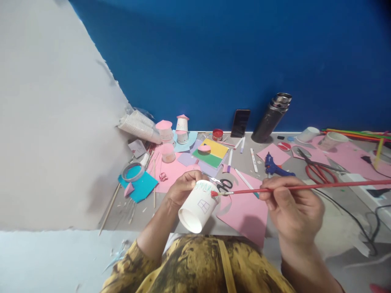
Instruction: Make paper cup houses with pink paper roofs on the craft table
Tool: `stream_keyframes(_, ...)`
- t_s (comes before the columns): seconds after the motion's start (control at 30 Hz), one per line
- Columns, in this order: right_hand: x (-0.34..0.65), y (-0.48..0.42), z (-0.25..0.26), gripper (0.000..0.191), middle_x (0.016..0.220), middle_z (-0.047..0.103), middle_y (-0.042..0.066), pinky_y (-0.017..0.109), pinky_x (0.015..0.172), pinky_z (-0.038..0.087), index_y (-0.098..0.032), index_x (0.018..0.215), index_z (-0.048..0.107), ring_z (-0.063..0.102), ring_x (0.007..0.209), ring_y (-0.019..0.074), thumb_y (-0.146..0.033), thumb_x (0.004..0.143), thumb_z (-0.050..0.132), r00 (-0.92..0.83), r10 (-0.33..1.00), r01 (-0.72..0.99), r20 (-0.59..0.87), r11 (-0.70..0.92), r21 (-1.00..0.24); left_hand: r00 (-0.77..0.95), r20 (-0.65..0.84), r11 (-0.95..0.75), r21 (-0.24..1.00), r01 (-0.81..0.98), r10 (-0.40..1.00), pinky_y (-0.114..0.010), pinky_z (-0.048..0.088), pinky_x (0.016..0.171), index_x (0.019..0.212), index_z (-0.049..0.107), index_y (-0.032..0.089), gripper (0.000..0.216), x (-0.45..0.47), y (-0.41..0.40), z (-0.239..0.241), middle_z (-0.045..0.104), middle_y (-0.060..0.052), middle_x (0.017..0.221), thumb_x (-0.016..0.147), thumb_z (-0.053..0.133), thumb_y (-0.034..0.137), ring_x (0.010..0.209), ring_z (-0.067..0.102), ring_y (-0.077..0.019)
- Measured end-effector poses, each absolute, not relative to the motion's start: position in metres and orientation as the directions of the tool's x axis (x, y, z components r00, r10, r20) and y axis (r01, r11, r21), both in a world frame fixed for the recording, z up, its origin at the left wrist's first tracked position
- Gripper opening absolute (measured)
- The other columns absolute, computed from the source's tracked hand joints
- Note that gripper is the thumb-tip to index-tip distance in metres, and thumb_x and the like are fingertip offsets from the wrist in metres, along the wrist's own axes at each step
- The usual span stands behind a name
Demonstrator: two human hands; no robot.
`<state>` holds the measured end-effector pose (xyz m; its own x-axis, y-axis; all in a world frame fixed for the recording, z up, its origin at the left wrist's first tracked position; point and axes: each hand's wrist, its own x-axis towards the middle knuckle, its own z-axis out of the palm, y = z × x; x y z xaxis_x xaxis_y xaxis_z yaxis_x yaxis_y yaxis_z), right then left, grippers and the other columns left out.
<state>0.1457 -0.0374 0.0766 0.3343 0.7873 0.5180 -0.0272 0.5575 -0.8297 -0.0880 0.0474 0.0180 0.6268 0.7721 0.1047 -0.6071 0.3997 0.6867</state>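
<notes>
Fingers of the left hand (187,184) are partly hidden behind the paper cup (193,205), its grip closed around the base end. The right hand (295,209) pinches a red paintbrush (247,191), its handle cut off at the picture's right edge; bristle contact is hard to judge. The cup, white with green strokes and a purple window drawing, hangs over the bench (146,215), mouth angled down-left, long axis slanting up-right to its base.

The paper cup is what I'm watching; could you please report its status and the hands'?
Left hand holding paper cup, tilted. Right hand gripping red brush, bristles near cup's green marks. Black-handled scissors behind, apparently not in the way.
</notes>
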Motion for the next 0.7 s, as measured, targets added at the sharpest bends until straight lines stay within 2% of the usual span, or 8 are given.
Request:
stream_keyframes(0.1,0.145,-0.036,0.078,0.011,0.068,0.069,0.002,0.022,0.04,0.04,-0.017,0.089,0.075,0.056,0.049,0.0103,-0.025,0.096,0.07,0.343,0.75,-0.031,0.566,0.611,-0.791,0.619,0.108,0.383,0.7,-0.603,0.778,-0.029,0.043,0.064,0.066,0.06,0.017,0.034,-0.088,0.049,0.016,0.057,0.0,0.065,0.071,0.088,0.036,0.063,0.055,-0.0158)
stream_keyframes(0.23,0.146,-0.036,0.076,0.009,0.069,0.069,0.003,0.022,0.041,0.04,-0.016,0.091,0.075,0.056,0.051,0.0105,-0.022,0.096,0.07,0.284,0.779,-0.006,0.56,0.585,-0.811,0.626,0.111,0.363,0.732,-0.577,0.772,-0.03,0.043,0.065,0.064,0.059,0.017,0.036,-0.087,0.051,0.016,0.056,0.0,0.064,0.071,0.087,0.038,0.063,0.054,-0.0156)
stream_keyframes(0.7,0.142,-0.034,0.085,0.013,0.062,0.067,0.001,0.025,0.036,0.034,-0.019,0.081,0.071,0.052,0.045,0.0119,-0.026,0.091,0.076,0.427,0.663,0.017,0.614,0.674,-0.739,0.62,0.121,0.369,0.71,-0.6,0.776,-0.03,0.045,0.066,0.068,0.065,0.017,0.029,-0.088,0.049,0.016,0.057,0.0,0.064,0.073,0.087,0.035,0.066,0.056,-0.0167)
